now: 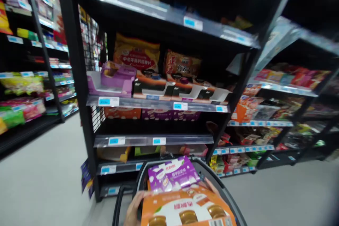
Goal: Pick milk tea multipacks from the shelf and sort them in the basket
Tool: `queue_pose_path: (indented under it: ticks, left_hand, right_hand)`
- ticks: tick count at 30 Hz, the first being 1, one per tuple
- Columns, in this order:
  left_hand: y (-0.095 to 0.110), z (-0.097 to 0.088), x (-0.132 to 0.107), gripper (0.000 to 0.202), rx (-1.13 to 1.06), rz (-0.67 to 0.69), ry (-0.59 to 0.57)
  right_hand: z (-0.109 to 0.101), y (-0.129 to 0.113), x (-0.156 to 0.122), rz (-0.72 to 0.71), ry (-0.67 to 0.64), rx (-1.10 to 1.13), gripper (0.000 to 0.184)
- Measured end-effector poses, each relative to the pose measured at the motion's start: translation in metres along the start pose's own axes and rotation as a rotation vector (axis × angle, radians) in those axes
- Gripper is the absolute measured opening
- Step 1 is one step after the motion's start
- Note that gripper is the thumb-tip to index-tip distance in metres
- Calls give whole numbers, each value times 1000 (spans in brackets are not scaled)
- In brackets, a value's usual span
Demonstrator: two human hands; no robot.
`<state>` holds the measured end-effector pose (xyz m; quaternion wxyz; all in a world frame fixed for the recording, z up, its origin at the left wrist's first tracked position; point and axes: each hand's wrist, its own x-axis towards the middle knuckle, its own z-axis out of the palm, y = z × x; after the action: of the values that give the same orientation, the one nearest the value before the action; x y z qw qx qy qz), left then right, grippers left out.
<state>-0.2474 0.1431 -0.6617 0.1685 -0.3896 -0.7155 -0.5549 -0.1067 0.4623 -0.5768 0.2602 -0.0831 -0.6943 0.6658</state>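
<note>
My left hand (pixel 134 207) grips the left side of an orange multipack box (pixel 169 201) with pictures of brown cups on it. On the box's far right edge lies my right hand (pixel 212 186), mostly hidden, with only some fingers showing. Both hands hold the box, over or partly inside a dark grey shopping basket (pixel 233 201). Beyond it in the basket is a purple box (pixel 173 174) of similar design. The basket's inside is largely covered by the two boxes.
A black shelf rack (pixel 161 104) stands just ahead, with opened purple cartons (pixel 112 81), dark cartons (pixel 152 86) and a yellow bag (pixel 136 53). Bagged goods (pixel 245 109) fill shelves at right. A pale floor aisle (pixel 58 169) runs along the left. A blue packet (pixel 87 178) hangs at the rack's corner.
</note>
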Motion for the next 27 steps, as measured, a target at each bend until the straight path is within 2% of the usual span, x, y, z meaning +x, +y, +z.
queue_pose_path:
  ticks: [2,4,6,8,11,16,18,24,27]
  left_hand:
    - [1,-1,-3,62,-86,132,7]
    - [-1,1,-4,65,-116,139,6]
    - [-5,4,-5,79,-126,43,-27]
    - [-8,5,-5,93,-146,-72,-59]
    - [-7,3,-2,91,-154,-189,-44]
    - [6,-2,11,59,-170,-313,-100]
    - [10,-2,14,53,-153,-328,-131]
    - [8,2,15,60,-51,-283,-153]
    - [6,3,16,58,-33,-289,-165]
  right_hand:
    - [1,-6,-12,13,-29,-61,71]
    - [5,-12,-19,10,-34,-128,70]
    - [10,-12,-23,-16,-4,-257,75]
    - [11,-6,-27,-25,37,-443,72]
    - [10,8,-32,22,3,-615,57]
    - [7,19,-23,-59,-75,-624,69]
    - [9,21,-19,-43,-108,-630,69]
    - [15,24,-17,85,-129,-521,79]
    - [15,24,-18,94,-124,-449,83]
